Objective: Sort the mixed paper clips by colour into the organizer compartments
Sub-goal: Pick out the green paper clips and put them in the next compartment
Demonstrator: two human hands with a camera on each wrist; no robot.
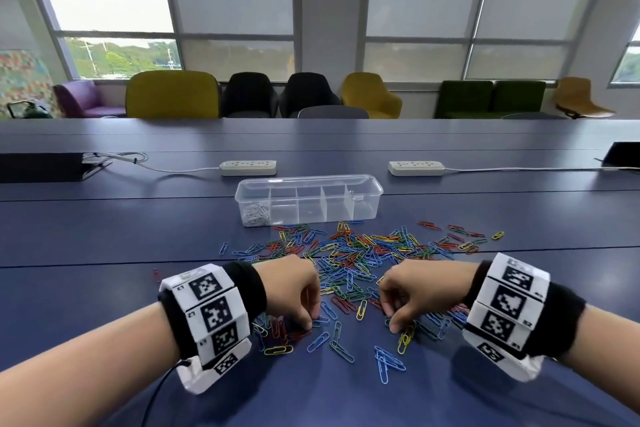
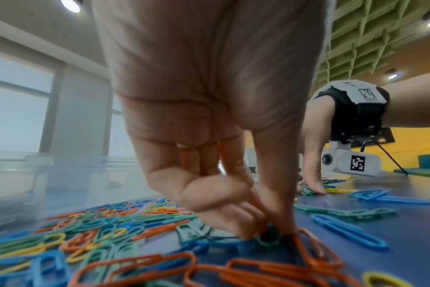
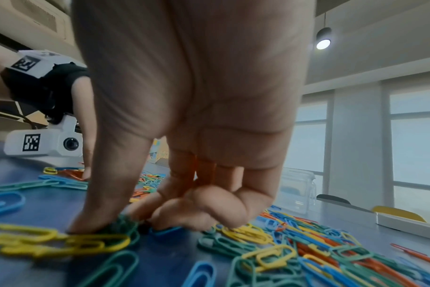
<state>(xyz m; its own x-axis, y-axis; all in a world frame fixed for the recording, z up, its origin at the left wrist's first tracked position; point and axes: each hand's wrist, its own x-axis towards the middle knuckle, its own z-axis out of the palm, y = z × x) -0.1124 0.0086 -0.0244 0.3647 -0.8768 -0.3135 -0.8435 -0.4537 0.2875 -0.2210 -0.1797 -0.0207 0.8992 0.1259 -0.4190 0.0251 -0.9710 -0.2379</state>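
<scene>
A loose pile of red, blue, green and yellow paper clips (image 1: 360, 253) lies on the blue table (image 1: 104, 236). Behind it stands a clear organizer (image 1: 308, 199) with several compartments; white clips (image 1: 255, 213) fill its leftmost one. My left hand (image 1: 311, 322) is down at the pile's near left edge. In the left wrist view its thumb and forefinger pinch a green clip (image 2: 270, 241) that lies on the table. My right hand (image 1: 393, 324) is down at the near right, thumb and curled fingers closing on a small clump of green clips (image 3: 125, 225) beside yellow ones (image 3: 62, 242).
Two white power strips (image 1: 248, 167) (image 1: 416, 168) with cords lie behind the organizer. A black cable box (image 1: 41, 166) sits at the far left and another dark box (image 1: 623, 154) at the far right. Chairs line the table's far side.
</scene>
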